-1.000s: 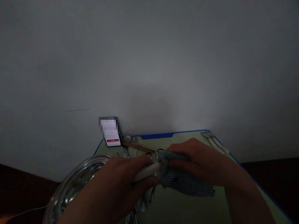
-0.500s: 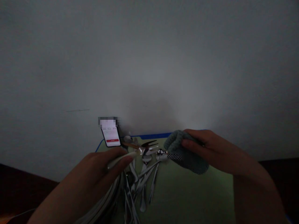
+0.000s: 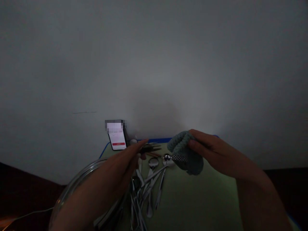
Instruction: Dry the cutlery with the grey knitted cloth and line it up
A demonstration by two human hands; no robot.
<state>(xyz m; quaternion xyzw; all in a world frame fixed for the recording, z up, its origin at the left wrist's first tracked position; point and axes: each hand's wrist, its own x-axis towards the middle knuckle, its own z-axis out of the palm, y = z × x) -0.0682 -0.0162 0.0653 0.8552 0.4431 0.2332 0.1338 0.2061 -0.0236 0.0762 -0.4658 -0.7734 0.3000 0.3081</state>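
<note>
My left hand (image 3: 127,160) is closed, fingers together and palm down, over the back of the cutlery pile. Dark tines of a fork (image 3: 152,148) stick out past its fingertips; the handle is hidden by the hand. My right hand (image 3: 207,147) grips a folded grey-green cloth (image 3: 186,154) with a checked patch, thumb on the near side. Just left of the cloth lies a shiny spoon (image 3: 166,159), partly behind it. Another spoon (image 3: 153,163) lies beside that one, bowl toward the wall.
A phone (image 3: 117,139) with a lit screen leans against the wall at the back left. A round metal bowl (image 3: 79,175) stands under my left forearm. Several pieces of cutlery (image 3: 144,195) lie crossed on the pale green table (image 3: 197,202), whose edge is blue.
My left hand has moved right with the fork and turned palm down, hiding its pale handle. The metal bowl's rim now shows. The cloth has shifted slightly left in my right hand.
</note>
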